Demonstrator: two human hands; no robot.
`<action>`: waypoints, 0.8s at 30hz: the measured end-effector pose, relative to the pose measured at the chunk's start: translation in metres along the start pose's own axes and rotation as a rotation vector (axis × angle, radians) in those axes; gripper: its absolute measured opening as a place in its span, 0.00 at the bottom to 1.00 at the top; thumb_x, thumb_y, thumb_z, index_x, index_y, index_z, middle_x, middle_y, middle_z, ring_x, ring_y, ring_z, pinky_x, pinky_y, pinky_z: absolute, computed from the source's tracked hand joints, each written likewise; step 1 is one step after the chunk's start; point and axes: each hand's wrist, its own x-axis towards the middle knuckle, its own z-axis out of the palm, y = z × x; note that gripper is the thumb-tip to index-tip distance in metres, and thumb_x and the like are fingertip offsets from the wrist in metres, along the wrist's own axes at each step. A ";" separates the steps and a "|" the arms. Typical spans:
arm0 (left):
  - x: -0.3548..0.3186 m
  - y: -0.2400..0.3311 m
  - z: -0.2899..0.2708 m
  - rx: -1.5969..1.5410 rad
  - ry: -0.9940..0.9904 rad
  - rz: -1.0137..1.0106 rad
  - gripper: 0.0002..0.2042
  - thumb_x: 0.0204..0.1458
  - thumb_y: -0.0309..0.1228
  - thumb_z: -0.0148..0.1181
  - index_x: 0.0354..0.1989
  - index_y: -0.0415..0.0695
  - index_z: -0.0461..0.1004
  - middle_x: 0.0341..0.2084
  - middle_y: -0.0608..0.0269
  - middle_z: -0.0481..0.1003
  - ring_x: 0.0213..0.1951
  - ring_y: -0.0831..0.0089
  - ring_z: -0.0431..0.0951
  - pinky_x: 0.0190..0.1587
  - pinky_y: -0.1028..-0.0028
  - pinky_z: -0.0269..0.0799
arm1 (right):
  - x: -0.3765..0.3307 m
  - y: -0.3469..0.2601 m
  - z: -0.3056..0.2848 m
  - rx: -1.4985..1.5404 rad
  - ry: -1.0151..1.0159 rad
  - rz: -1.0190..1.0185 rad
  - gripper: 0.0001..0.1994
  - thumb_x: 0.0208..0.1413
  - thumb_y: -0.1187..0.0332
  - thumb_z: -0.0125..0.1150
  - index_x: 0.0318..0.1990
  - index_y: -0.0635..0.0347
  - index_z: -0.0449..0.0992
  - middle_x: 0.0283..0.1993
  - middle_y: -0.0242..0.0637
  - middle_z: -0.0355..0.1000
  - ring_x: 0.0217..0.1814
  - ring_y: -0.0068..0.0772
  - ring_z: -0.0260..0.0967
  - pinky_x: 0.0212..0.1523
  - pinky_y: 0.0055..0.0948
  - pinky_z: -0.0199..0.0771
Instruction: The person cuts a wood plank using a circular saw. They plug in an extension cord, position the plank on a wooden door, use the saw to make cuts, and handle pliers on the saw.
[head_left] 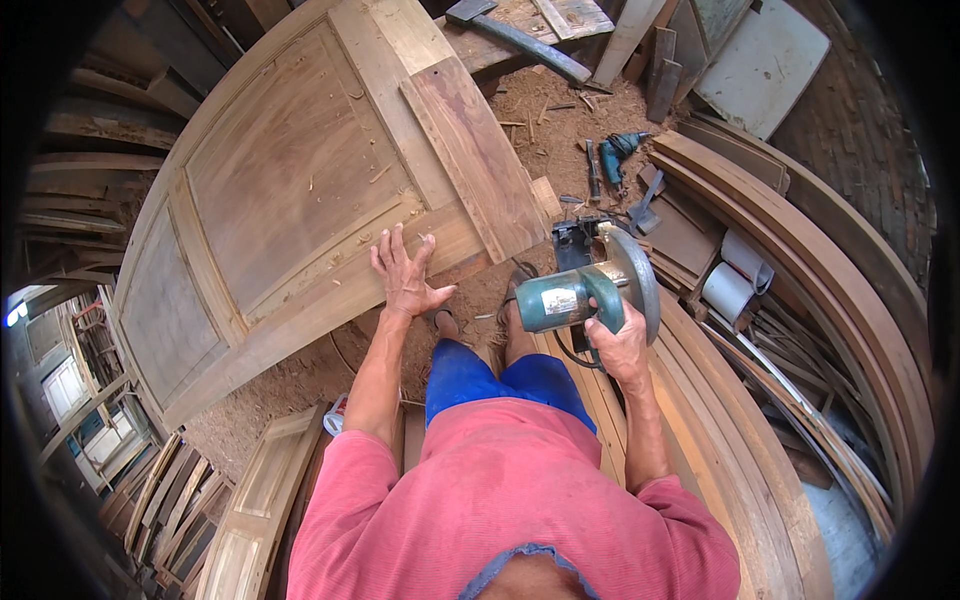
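A large panelled wooden door [310, 170] lies flat ahead of me and to the left. My left hand [403, 268] rests near its close edge, palm down with the fingers spread. Across the door's right end lies a reddish-brown board [478, 160], its end close to the saw. My right hand [618, 345] is wrapped round the rear handle of a green circular saw [560, 300], which I hold up to the right of the door. Its round metal guard is on the right side. The blade itself is hidden from this view.
Sawdust covers the floor, where a green power drill [622, 155] and a chisel [593, 170] lie. A hammer [525, 45] rests on a far bench. Long planks [800, 220] are stacked at my right, beside a white pipe [728, 290]. Another panelled piece [262, 490] stands at lower left.
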 end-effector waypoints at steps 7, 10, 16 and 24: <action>0.000 -0.001 0.000 0.007 0.006 0.001 0.58 0.19 0.52 0.85 0.70 0.69 0.64 0.75 0.40 0.47 0.77 0.37 0.42 0.73 0.34 0.35 | -0.001 -0.005 -0.002 0.029 0.012 0.074 0.16 0.53 0.73 0.67 0.49 0.68 0.78 0.35 0.31 0.74 0.36 0.20 0.70 0.39 0.26 0.74; 0.000 -0.001 0.001 0.008 0.003 0.001 0.57 0.19 0.52 0.85 0.69 0.69 0.65 0.75 0.39 0.48 0.77 0.37 0.42 0.73 0.34 0.35 | -0.002 -0.007 -0.002 0.030 0.007 0.060 0.16 0.53 0.73 0.67 0.49 0.68 0.78 0.34 0.31 0.74 0.35 0.19 0.69 0.38 0.26 0.73; 0.000 0.000 0.001 0.001 0.009 -0.002 0.57 0.18 0.51 0.85 0.69 0.69 0.66 0.75 0.40 0.48 0.77 0.37 0.41 0.73 0.34 0.35 | -0.001 -0.006 -0.002 0.045 0.002 0.045 0.16 0.54 0.74 0.66 0.50 0.68 0.78 0.34 0.30 0.74 0.34 0.20 0.70 0.37 0.26 0.74; 0.000 -0.002 0.002 -0.004 0.007 -0.007 0.57 0.18 0.51 0.85 0.69 0.69 0.66 0.75 0.40 0.47 0.76 0.37 0.41 0.73 0.34 0.35 | -0.001 -0.015 -0.001 0.001 -0.007 0.077 0.16 0.54 0.75 0.66 0.50 0.68 0.77 0.33 0.31 0.75 0.33 0.18 0.70 0.35 0.25 0.73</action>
